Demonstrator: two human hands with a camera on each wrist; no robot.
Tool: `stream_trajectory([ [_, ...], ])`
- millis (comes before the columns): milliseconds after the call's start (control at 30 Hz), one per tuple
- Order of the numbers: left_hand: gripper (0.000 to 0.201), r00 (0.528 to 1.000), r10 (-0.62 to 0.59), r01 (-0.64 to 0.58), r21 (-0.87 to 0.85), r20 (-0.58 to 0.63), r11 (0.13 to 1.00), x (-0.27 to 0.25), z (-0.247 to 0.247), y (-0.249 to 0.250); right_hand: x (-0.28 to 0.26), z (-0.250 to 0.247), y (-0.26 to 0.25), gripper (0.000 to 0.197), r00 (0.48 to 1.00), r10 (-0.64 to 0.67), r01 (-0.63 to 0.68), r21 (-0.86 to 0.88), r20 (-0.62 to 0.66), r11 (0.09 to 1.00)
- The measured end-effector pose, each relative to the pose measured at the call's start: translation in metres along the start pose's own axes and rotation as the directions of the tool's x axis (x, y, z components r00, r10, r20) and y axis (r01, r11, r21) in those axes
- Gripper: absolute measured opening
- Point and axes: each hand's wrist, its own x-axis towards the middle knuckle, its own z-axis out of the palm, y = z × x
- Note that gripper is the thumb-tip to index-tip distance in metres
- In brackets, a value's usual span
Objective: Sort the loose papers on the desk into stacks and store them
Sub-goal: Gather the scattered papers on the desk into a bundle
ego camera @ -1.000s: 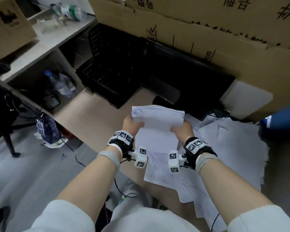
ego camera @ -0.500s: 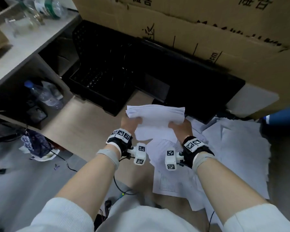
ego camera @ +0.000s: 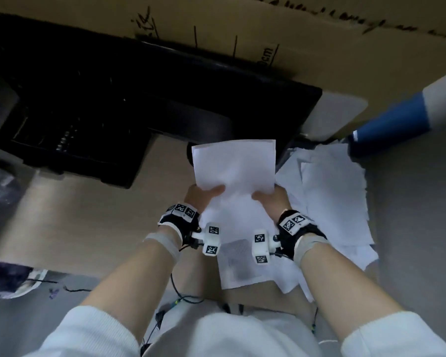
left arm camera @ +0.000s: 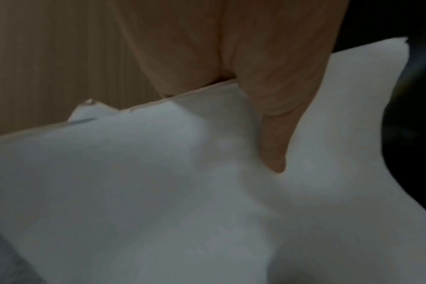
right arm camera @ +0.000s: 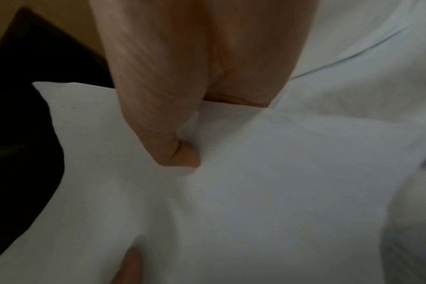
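So the paper stack [ego camera: 233, 166] is being held up at frame center, long axis running up toward the black tray [ego camera: 70, 119] at upper left. It's being pinched at its lower corners, left hand [ego camera: 204, 195] and right hand [ego camera: 267, 199] equally near. More loose sheets [ego camera: 335, 202] are lying on the surface [ego camera: 88, 215], right.

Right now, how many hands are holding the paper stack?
2: the left hand grips the paper stack at its lower left, the right hand at its lower right.
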Motion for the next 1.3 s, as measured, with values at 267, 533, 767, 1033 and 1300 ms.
stream_trajectory([
  [267, 0.040, 0.988, -0.106, 0.080, 0.211, 0.115, 0.974, -0.003, 0.128, -0.027, 0.031, -0.110, 0.079, 0.018, 0.926, 0.345, -0.358, -0.064, -0.152, 0.932],
  [533, 0.051, 0.989, -0.111, 0.090, 0.201, 0.095, 0.975, 0.001, 0.279, -0.023, 0.072, -0.237, 0.111, 0.037, 0.924, 0.332, -0.363, -0.164, -0.192, 0.917],
  [767, 0.079, 0.981, -0.164, 0.145, 0.176, 0.101, 0.974, 0.040, 0.336, -0.033, 0.110, -0.281, 0.133, 0.062, 0.868, 0.455, -0.496, -0.401, -0.200, 0.770],
  [1033, 0.072, 0.973, -0.213, 0.191, 0.218, 0.085, 0.957, 0.066, 0.348, -0.029, 0.159, -0.285, 0.162, 0.087, 0.776, 0.579, -0.629, -0.247, -0.249, 0.737],
  [1300, 0.058, 0.990, -0.144, 0.140, 0.180, 0.005, 0.974, 0.059, 0.334, -0.012, 0.138, -0.279, 0.135, 0.054, 0.788, 0.590, -0.613, -0.135, -0.176, 0.779],
])
